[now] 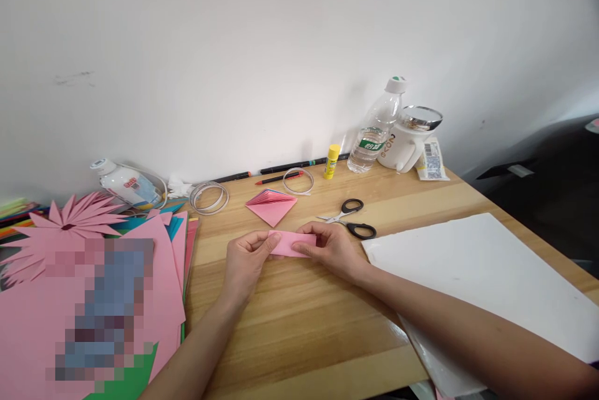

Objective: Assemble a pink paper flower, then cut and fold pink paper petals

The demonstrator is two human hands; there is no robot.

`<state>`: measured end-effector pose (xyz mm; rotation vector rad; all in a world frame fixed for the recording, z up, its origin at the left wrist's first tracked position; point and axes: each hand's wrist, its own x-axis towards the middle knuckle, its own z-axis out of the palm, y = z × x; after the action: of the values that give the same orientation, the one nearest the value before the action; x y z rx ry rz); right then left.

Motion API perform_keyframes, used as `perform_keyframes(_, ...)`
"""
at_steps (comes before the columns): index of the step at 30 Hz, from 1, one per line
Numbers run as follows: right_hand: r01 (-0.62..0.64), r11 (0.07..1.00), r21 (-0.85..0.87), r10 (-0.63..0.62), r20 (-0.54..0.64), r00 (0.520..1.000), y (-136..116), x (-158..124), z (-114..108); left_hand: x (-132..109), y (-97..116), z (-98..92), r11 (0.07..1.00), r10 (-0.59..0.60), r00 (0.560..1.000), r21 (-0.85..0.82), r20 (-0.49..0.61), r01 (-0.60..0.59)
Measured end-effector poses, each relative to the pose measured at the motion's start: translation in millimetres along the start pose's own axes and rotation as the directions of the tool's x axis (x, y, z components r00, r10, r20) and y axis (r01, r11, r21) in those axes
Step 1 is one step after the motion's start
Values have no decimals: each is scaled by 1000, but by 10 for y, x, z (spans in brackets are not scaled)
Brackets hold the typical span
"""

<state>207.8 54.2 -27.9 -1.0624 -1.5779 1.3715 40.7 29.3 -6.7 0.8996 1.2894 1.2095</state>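
A small folded piece of pink paper [287,244] is held level between my two hands, just above the wooden table. My left hand [248,259] pinches its left end, thumb on top and fingers behind. At the right end, my right hand [334,250] grips it with the thumb laid across the front face. Just beyond the hands lies a stack of folded pink paper pieces [271,208], its layers fanned at the top. Black-handled scissors [353,219] rest open-bladed beside my right hand. A yellow glue stick [332,161] stands upright near the wall.
Pink paper sheets [28,325] and a spiky pink paper flower [70,225] cover the left side. A white board [472,275] lies under my right forearm. A water bottle [377,128], a white mug [405,144], tape rolls [209,198] and pens [285,167] line the wall.
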Motion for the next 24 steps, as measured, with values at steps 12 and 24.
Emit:
perform_keyframes(12, -38, 999, -23, 38, -6, 999, 12, 4, -11, 11, -21, -1, 1000, 13, 1000, -5, 2, -13)
perform_keyframes(24, -65, 998, 10, 66, -31, 997, 30, 5, -1, 8, -35, 22, 1000, 23, 998, -1, -50, -23)
